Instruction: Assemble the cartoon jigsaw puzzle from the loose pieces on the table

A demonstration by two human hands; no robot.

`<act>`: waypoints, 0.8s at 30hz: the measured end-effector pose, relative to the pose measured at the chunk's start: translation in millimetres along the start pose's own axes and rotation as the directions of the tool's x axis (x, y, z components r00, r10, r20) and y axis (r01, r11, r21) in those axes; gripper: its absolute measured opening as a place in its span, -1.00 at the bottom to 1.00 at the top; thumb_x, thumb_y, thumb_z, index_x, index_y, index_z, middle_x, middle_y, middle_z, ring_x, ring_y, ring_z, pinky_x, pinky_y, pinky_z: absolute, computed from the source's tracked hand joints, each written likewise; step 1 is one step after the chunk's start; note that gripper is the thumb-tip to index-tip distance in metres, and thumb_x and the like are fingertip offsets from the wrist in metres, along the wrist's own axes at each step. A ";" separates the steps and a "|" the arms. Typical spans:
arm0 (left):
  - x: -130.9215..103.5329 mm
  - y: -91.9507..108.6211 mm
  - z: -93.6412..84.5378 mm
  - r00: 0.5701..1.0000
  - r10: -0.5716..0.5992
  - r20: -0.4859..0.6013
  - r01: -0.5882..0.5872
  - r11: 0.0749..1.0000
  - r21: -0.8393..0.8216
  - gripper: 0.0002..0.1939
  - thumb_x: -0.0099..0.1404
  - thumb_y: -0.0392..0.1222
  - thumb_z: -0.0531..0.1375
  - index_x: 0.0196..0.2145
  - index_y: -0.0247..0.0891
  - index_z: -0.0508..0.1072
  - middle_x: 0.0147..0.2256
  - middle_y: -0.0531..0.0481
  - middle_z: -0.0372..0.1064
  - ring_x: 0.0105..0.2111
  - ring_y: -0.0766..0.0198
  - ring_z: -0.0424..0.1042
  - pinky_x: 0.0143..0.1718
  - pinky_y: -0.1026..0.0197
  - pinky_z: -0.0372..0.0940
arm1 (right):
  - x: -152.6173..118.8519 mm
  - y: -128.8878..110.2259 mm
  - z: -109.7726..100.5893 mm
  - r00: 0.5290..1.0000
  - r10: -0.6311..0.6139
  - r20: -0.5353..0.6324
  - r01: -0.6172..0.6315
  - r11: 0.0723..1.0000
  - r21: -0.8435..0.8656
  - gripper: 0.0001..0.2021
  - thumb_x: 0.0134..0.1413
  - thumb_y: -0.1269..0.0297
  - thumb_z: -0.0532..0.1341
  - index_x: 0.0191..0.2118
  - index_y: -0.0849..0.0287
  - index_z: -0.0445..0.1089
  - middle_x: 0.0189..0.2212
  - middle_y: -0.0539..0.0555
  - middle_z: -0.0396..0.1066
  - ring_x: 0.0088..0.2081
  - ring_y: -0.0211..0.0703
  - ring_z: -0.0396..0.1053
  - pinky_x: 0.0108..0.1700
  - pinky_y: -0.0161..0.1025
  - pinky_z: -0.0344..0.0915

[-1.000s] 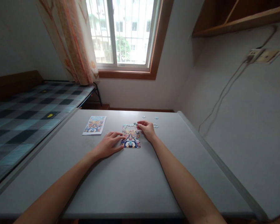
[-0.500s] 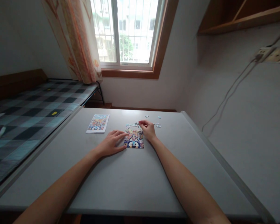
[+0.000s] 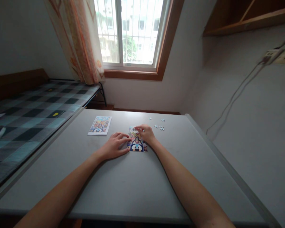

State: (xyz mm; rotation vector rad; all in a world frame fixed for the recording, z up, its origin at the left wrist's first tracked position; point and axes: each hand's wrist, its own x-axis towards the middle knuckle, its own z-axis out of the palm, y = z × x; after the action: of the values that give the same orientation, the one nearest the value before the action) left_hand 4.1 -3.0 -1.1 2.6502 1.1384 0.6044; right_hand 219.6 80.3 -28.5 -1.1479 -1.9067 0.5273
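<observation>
A partly assembled jigsaw puzzle [image 3: 137, 146] lies on the grey table [image 3: 123, 183], with a blue cartoon face at its near edge. My left hand [image 3: 115, 145] rests flat beside it, fingers spread, fingertips touching its left edge. Over the puzzle's upper part is my right hand [image 3: 146, 133], thumb and forefinger pinched together near the top left; whatever is between them is too small to make out. Several loose pieces [image 3: 161, 128] lie to the right, beyond my right hand. A printed picture sheet [image 3: 100, 125] with the same cartoon face lies at the left.
A bed with a checked cover [image 3: 61, 98] stands left of the table. Beyond the far edge are a wall, a window [image 3: 140, 34] and a curtain [image 3: 78, 41]. Cables [image 3: 232, 98] hang down the right wall below a wooden shelf [image 3: 251, 23].
My right hand has moved left over the puzzle's upper part, uncovering loose pieces on its right. My left hand stays at the puzzle's left edge. The view has shifted slightly.
</observation>
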 end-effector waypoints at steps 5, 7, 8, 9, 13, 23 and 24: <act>-0.1 1.0 -0.8 1.000 -0.005 0.007 0.005 1.000 -0.005 -0.54 0.28 -0.01 0.15 0.14 0.02 0.31 0.04 -0.04 0.28 0.04 0.07 0.21 0.14 -0.03 0.10 | -1.8 -2.5 -1.9 0.998 0.041 0.041 -0.042 0.999 0.032 -0.82 0.04 0.42 0.20 -0.33 0.09 0.56 -0.37 0.06 0.53 -0.33 -0.20 0.41 -0.21 -0.27 0.28; 0.1 0.9 -0.6 1.000 -0.005 0.007 0.005 1.000 -0.007 -0.54 0.28 -0.01 0.15 0.13 0.03 0.32 0.04 -0.04 0.28 0.04 0.07 0.22 0.13 -0.03 0.10 | -1.8 -3.1 -1.8 0.999 0.030 0.042 -0.032 0.998 0.055 -0.82 0.03 0.43 0.20 -0.35 0.08 0.56 -0.37 0.05 0.53 -0.32 -0.20 0.42 -0.20 -0.28 0.29; 0.2 0.7 -0.5 1.000 -0.005 0.007 0.005 1.000 -0.006 -0.54 0.28 -0.01 0.15 0.13 0.03 0.32 0.04 -0.03 0.28 0.03 0.07 0.22 0.13 -0.03 0.10 | -1.7 -3.1 -1.6 0.999 0.023 0.041 -0.026 0.998 0.060 -0.82 0.03 0.43 0.20 -0.36 0.08 0.56 -0.37 0.05 0.53 -0.31 -0.20 0.42 -0.20 -0.27 0.29; 0.4 0.4 -0.2 1.000 -0.004 0.006 0.004 1.000 -0.005 -0.54 0.27 -0.01 0.15 0.13 0.03 0.32 0.04 -0.03 0.28 0.03 0.07 0.22 0.13 -0.03 0.10 | -1.6 -3.1 -1.2 0.999 0.019 0.039 -0.022 0.998 0.061 -0.82 0.03 0.43 0.20 -0.36 0.09 0.56 -0.37 0.05 0.53 -0.31 -0.20 0.42 -0.19 -0.27 0.29; 0.5 -0.6 0.6 1.000 -0.001 -0.001 0.001 1.000 -0.009 -0.54 0.27 -0.02 0.16 0.13 0.04 0.32 0.04 -0.03 0.29 0.04 0.07 0.22 0.13 -0.03 0.11 | -1.4 -2.5 0.2 0.999 0.020 0.042 -0.021 1.000 0.012 -0.81 0.03 0.43 0.20 -0.34 0.08 0.57 -0.36 0.06 0.53 -0.31 -0.19 0.42 -0.17 -0.25 0.29; 0.1 -0.9 0.4 1.000 0.004 -0.003 -0.004 1.000 -0.006 -0.55 0.27 -0.01 0.16 0.13 0.02 0.33 0.04 -0.04 0.29 0.04 0.08 0.22 0.14 -0.03 0.09 | -3.5 -4.6 -1.8 0.995 0.015 0.096 -0.003 0.992 -0.123 -0.80 0.12 0.37 0.17 -0.25 0.09 0.57 -0.32 0.10 0.51 -0.28 -0.17 0.41 -0.17 -0.25 0.28; 0.3 -1.0 0.5 1.000 0.003 -0.003 -0.003 1.000 -0.006 -0.55 0.27 0.00 0.16 0.12 0.02 0.33 0.03 -0.04 0.29 0.04 0.08 0.22 0.14 -0.03 0.10 | -3.4 -4.4 -1.4 0.995 0.014 0.097 -0.001 0.992 -0.128 -0.80 0.13 0.37 0.17 -0.25 0.09 0.57 -0.32 0.10 0.51 -0.28 -0.17 0.41 -0.17 -0.25 0.28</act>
State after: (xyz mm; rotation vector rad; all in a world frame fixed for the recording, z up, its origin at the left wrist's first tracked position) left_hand 3.8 -2.2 -1.8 2.6473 1.1318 0.6114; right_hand 219.3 75.0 -26.1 -1.2312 -2.0457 0.4784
